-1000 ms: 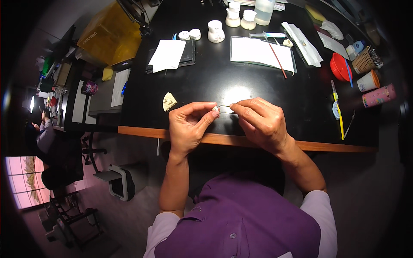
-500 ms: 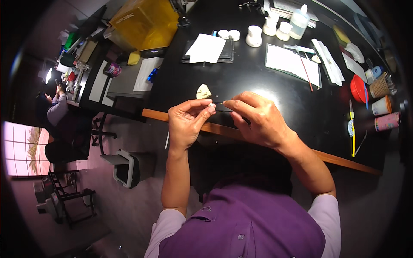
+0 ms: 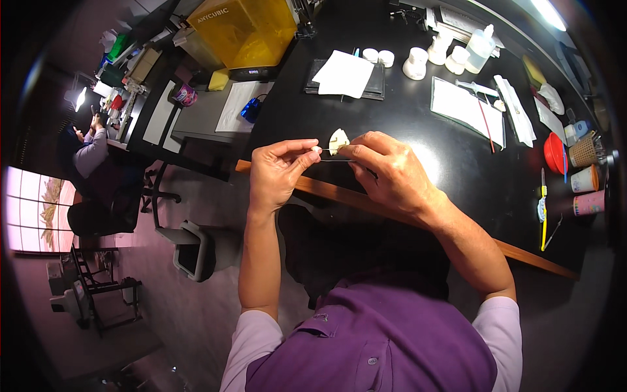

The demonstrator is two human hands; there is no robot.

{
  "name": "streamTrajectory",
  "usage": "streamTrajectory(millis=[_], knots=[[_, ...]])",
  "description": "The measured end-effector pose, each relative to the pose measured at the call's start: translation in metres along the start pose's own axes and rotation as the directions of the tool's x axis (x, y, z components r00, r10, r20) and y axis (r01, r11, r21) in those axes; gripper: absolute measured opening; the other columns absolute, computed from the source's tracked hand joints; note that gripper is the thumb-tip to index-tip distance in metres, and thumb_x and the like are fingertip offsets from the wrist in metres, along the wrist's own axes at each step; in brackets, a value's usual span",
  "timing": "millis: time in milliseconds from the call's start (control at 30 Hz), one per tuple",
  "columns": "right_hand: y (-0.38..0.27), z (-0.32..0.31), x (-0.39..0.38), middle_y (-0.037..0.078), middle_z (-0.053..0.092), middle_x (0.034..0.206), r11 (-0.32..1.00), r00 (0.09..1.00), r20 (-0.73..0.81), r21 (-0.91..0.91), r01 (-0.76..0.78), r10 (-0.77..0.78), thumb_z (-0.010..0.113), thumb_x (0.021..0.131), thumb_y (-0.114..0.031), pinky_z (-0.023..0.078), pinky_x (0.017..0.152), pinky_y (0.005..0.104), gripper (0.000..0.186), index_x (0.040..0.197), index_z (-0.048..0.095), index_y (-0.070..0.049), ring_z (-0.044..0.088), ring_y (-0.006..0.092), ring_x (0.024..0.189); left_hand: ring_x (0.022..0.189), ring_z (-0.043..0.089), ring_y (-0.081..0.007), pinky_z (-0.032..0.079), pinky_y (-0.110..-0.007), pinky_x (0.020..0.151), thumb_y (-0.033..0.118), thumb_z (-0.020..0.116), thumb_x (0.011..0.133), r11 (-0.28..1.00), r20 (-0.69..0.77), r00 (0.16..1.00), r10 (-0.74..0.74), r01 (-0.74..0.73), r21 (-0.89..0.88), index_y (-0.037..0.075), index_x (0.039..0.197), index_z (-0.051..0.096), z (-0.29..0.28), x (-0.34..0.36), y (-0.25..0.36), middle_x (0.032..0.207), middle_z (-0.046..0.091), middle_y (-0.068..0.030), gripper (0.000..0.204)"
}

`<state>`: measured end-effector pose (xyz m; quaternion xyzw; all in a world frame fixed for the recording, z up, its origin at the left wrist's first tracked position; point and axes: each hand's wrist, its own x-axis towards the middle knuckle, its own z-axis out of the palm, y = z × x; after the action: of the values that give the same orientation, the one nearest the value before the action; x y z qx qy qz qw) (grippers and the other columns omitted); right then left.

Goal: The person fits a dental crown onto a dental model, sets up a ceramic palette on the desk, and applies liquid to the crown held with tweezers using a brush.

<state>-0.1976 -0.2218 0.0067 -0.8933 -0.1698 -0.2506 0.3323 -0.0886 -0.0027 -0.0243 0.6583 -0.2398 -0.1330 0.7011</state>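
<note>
Over the table's near edge, my left hand (image 3: pixel 277 175) pinches a small white piece (image 3: pixel 316 149) between thumb and fingertips. My right hand (image 3: pixel 390 171) is closed on a thin two-pronged metal tool (image 3: pixel 336 160), which looks like a caliper; my fingers cover most of it. Its prongs point left, and the upper one reaches the white piece; whether they touch I cannot tell. Just beyond my fingertips lies a pale yellow dental cast (image 3: pixel 337 138) on the black tabletop, partly hidden by the right fingers.
A wooden strip (image 3: pixel 366 204) edges the black table (image 3: pixel 287 117). Farther back are white papers (image 3: pixel 344 73), white jars (image 3: pixel 415 64) and a clear bottle (image 3: pixel 481 49). At right stand a red bowl (image 3: pixel 555 153), cups and a yellow-handled tool (image 3: pixel 543 215). Another person (image 3: pixel 91 153) sits far left.
The view has shifted, so the table appears farther right. Both hands now sit more to the left over the table. The tool's prongs have shifted against the white piece, which remains in my left fingers.
</note>
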Motion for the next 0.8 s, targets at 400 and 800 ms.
streamTrajectory(millis=[400, 800], knots=[[0.009, 0.008, 0.002, 0.01, 0.07, 0.1, 0.996, 0.998, -0.005, -0.071, 0.057, -0.057, 0.071, 0.081, 0.004, 0.059, 0.077, 0.0424, 0.03, 0.109, 0.074, -0.004, 0.069, 0.0294, 0.091, 0.088, 0.076, -0.0111, 0.061, -0.024, 0.081, -0.002, 0.081, 0.093, 0.984, 0.073, 0.997, -0.036, 0.023, 0.175, -0.002, 0.109, 0.082, -0.006, 0.009, 0.009, 0.095, 0.081, -0.0093, 0.016], [0.008, 0.007, -0.001, 0.007, 0.071, 0.103, 0.977, 0.995, 0.044, -0.191, 0.1, -0.093, 0.073, 0.084, -0.006, 0.056, 0.077, 0.0405, 0.024, 0.108, 0.075, -0.008, 0.068, 0.026, 0.092, 0.09, 0.074, -0.0105, 0.059, -0.024, 0.082, -0.003, 0.081, 0.092, 0.868, 0.184, 0.973, -0.136, 0.027, 0.496, -0.003, 0.108, 0.081, -0.009, 0.016, 0.032, 0.098, 0.08, -0.0087, 0.016]])
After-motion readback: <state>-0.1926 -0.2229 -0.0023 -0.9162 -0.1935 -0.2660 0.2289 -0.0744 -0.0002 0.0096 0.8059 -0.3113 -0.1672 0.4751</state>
